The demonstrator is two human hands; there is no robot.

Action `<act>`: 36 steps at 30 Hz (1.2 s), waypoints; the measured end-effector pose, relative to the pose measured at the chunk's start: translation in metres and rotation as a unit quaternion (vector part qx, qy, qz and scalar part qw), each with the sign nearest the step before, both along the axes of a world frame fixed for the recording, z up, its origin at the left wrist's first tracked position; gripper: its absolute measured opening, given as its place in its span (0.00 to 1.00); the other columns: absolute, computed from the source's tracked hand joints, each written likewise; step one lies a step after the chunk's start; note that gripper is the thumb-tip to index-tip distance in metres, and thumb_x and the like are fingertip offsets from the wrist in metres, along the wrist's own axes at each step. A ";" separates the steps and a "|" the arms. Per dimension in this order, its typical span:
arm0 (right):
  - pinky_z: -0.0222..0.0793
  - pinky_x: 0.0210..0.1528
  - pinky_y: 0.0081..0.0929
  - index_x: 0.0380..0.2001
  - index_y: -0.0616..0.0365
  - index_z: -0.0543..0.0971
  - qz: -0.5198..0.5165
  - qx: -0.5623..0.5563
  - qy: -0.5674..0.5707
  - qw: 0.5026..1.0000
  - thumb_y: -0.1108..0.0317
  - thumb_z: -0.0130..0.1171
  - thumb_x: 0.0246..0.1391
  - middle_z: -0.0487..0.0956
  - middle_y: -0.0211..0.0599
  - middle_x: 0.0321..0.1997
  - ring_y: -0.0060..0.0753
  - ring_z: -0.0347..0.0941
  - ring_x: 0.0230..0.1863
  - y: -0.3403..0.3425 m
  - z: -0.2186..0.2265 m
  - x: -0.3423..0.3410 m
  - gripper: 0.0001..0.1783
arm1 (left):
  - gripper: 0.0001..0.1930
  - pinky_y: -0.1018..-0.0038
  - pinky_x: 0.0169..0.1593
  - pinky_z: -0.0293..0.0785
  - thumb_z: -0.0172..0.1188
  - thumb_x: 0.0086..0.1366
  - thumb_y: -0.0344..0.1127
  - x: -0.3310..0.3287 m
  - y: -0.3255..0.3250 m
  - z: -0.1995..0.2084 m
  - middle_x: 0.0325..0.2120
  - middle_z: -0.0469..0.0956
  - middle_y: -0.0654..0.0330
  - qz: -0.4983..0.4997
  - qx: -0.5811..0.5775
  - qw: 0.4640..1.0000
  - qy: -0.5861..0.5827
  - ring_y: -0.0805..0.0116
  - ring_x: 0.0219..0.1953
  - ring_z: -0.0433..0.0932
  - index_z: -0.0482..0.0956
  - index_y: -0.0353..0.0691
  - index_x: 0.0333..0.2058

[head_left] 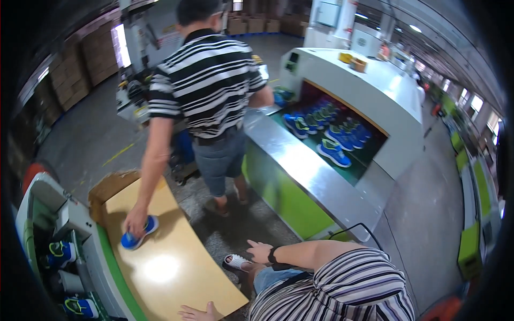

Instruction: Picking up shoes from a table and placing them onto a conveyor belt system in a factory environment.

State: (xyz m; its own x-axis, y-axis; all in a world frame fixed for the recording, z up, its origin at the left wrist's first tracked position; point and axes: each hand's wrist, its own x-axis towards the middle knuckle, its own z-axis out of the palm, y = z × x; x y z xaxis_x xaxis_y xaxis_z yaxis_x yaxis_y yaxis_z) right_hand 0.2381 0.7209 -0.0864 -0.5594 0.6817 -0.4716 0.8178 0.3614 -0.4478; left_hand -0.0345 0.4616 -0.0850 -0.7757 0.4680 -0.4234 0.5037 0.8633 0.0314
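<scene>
My left hand [197, 313] rests on the near end of the pale wooden tabletop [187, 251], fingers spread, holding nothing. Only part of it shows at the lower edge. My right hand [259, 251], with a dark band at the wrist, hangs beside my leg above the floor. Its fingers are stretched out and nothing is in them. Farther along the tabletop a co-worker's hand [137, 222] grips a blue sneaker [131, 241] with a white sole. That sneaker lies well beyond the reach of my fingers as they are now.
A co-worker [206, 85] stands ahead, back turned. On the right, a machine [396, 101] with a metal ledge [292, 160] holds rows of blue sneakers [334, 152]. Another machine [101, 257] at the left holds more sneakers [61, 252]. A black wire loop [356, 227] sticks up near my arm.
</scene>
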 end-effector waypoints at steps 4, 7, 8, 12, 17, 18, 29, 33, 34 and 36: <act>0.65 0.59 0.44 0.51 0.54 0.76 -0.032 -0.029 -0.115 0.992 0.63 0.53 0.48 0.59 0.56 0.67 0.59 0.67 0.58 -0.058 -0.016 0.103 0.24 | 0.66 0.34 0.62 0.43 0.43 0.44 0.86 -0.014 -0.002 -0.016 0.67 0.35 0.34 0.008 0.028 0.999 0.030 0.29 0.68 0.39 0.37 0.39 0.69; 0.70 0.52 0.46 0.43 0.58 0.81 -0.076 -0.105 -0.182 0.975 0.64 0.51 0.48 0.74 0.56 0.53 0.55 0.72 0.54 -0.091 -0.044 0.178 0.20 | 0.65 0.34 0.62 0.43 0.40 0.45 0.86 -0.021 -0.002 -0.025 0.67 0.36 0.33 -0.004 0.037 0.998 0.044 0.28 0.67 0.39 0.38 0.38 0.69; 0.71 0.48 0.45 0.40 0.60 0.82 -0.076 -0.115 -0.196 0.971 0.62 0.51 0.48 0.78 0.57 0.47 0.54 0.74 0.51 -0.101 -0.046 0.203 0.20 | 0.65 0.34 0.62 0.43 0.39 0.46 0.86 -0.020 -0.002 -0.028 0.67 0.37 0.32 0.000 0.031 0.998 0.047 0.27 0.67 0.40 0.38 0.37 0.68; 0.72 0.45 0.46 0.36 0.59 0.84 -0.035 -0.129 -0.266 0.955 0.62 0.52 0.47 0.81 0.51 0.42 0.54 0.77 0.44 -0.135 -0.076 0.275 0.18 | 0.64 0.35 0.63 0.40 0.37 0.47 0.86 -0.030 -0.009 -0.028 0.66 0.37 0.31 0.000 0.005 1.000 0.029 0.27 0.67 0.38 0.38 0.37 0.68; 0.71 0.45 0.46 0.37 0.59 0.83 -0.036 -0.114 -0.260 0.958 0.58 0.52 0.50 0.81 0.49 0.41 0.53 0.76 0.44 -0.148 -0.107 0.304 0.19 | 0.63 0.37 0.64 0.40 0.40 0.51 0.83 -0.007 0.014 0.045 0.67 0.34 0.31 -0.024 -0.047 0.998 -0.041 0.30 0.68 0.35 0.35 0.33 0.68; 0.70 0.46 0.46 0.38 0.59 0.83 -0.052 -0.097 -0.229 0.967 0.57 0.52 0.50 0.81 0.50 0.42 0.53 0.76 0.45 -0.145 -0.112 0.298 0.19 | 0.63 0.37 0.64 0.40 0.40 0.51 0.83 -0.007 0.011 0.046 0.67 0.34 0.31 -0.022 -0.046 0.998 -0.039 0.30 0.68 0.35 0.35 0.33 0.68; 0.68 0.41 0.46 0.32 0.61 0.82 -0.153 -0.130 -0.077 0.977 0.60 0.52 0.50 0.81 0.49 0.32 0.50 0.77 0.37 -0.124 -0.046 0.240 0.16 | 0.65 0.42 0.67 0.32 0.40 0.50 0.83 -0.012 0.012 0.017 0.64 0.35 0.24 -0.008 -0.047 0.999 -0.015 0.31 0.68 0.34 0.35 0.27 0.66; 0.68 0.40 0.46 0.31 0.60 0.82 -0.069 -0.037 -0.078 0.994 0.61 0.53 0.51 0.81 0.49 0.31 0.49 0.77 0.35 -0.120 -0.065 0.245 0.15 | 0.64 0.43 0.67 0.31 0.40 0.51 0.82 -0.005 0.002 0.005 0.64 0.34 0.23 0.006 0.029 0.999 -0.022 0.30 0.68 0.34 0.35 0.28 0.67; 0.68 0.42 0.45 0.33 0.60 0.82 -0.103 -0.089 -0.096 0.986 0.60 0.53 0.51 0.81 0.50 0.34 0.48 0.77 0.38 -0.120 -0.057 0.244 0.16 | 0.64 0.43 0.67 0.32 0.40 0.50 0.82 0.001 -0.001 0.021 0.64 0.34 0.24 -0.003 0.014 0.999 -0.034 0.30 0.68 0.34 0.36 0.28 0.67; 0.69 0.44 0.44 0.35 0.61 0.82 -0.138 -0.138 -0.115 0.974 0.59 0.53 0.52 0.81 0.50 0.38 0.48 0.76 0.40 -0.121 -0.053 0.246 0.17 | 0.64 0.43 0.67 0.33 0.40 0.50 0.83 0.008 -0.002 0.033 0.64 0.34 0.24 -0.013 0.002 0.999 -0.045 0.29 0.68 0.35 0.36 0.29 0.67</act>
